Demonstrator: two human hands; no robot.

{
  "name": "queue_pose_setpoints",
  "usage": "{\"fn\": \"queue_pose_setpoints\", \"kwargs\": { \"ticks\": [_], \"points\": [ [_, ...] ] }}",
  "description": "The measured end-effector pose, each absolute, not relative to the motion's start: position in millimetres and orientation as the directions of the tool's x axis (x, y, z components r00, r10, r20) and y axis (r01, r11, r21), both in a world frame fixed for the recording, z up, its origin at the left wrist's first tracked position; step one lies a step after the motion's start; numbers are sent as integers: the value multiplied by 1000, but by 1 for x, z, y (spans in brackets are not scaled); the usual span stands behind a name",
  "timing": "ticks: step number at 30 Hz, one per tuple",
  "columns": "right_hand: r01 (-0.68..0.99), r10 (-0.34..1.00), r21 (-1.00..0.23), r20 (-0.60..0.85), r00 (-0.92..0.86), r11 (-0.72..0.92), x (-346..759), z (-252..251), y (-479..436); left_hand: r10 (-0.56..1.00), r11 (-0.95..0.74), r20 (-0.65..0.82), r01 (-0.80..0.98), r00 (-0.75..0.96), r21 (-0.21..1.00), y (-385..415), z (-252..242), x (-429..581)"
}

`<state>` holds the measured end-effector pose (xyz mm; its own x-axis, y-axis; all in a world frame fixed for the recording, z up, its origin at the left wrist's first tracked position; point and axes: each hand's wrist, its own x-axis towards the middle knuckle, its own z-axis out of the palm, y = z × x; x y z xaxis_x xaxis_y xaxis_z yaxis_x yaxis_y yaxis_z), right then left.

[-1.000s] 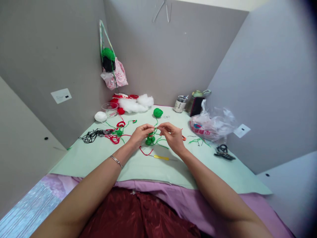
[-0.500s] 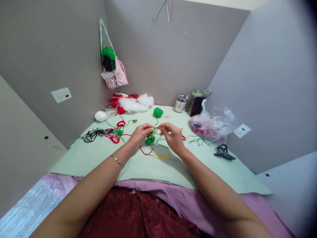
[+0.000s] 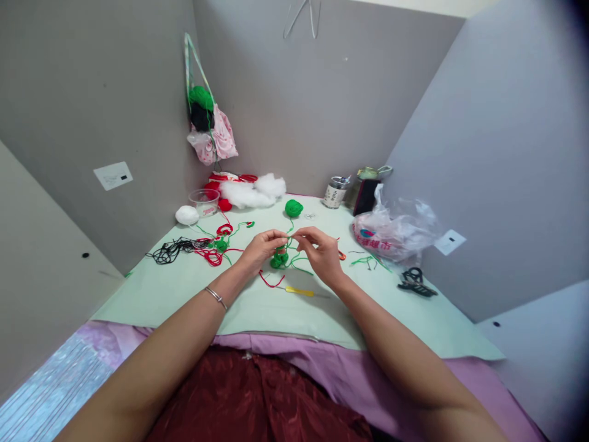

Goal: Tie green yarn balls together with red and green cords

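My left hand is closed in a pinch on green yarn above the table. Close beside it, fingertips nearly touching, my right hand pinches the same yarn. Below the fingers hangs or rests a small green crocheted piece; the left fingers partly cover it. A green yarn ball lies just beyond, with a strand running to my hands. Nearer to me is a crochet hook with a yellow handle, beside a short red yarn strand. Whether anything thin is in the right fingers I cannot make out.
At left lie black yarn, red yarn, a white yarn ball and a clear tub. White stuffing sits at the back. A can, a plastic bag and a black hair claw are at right.
Both hands stay almost in place, still pinching the yarn. The left fingers shift slightly. The things on the table have not moved.
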<state>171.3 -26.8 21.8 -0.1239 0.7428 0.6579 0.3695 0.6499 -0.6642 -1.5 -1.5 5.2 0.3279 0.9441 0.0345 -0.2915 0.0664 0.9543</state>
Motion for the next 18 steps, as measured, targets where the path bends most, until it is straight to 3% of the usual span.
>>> {"fn": "queue_pose_setpoints", "kwargs": {
  "ticks": [6, 18],
  "points": [
    [176, 833, -815, 549, -73, 552, 174, 24, -23, 950, 60, 45, -325, 309, 944, -1, 5, -2],
    [213, 815, -787, 569, -111, 578, 171, 19, -24, 937, 77, 37, -307, 347, 949, -1, 4, -1]
  ]
}}
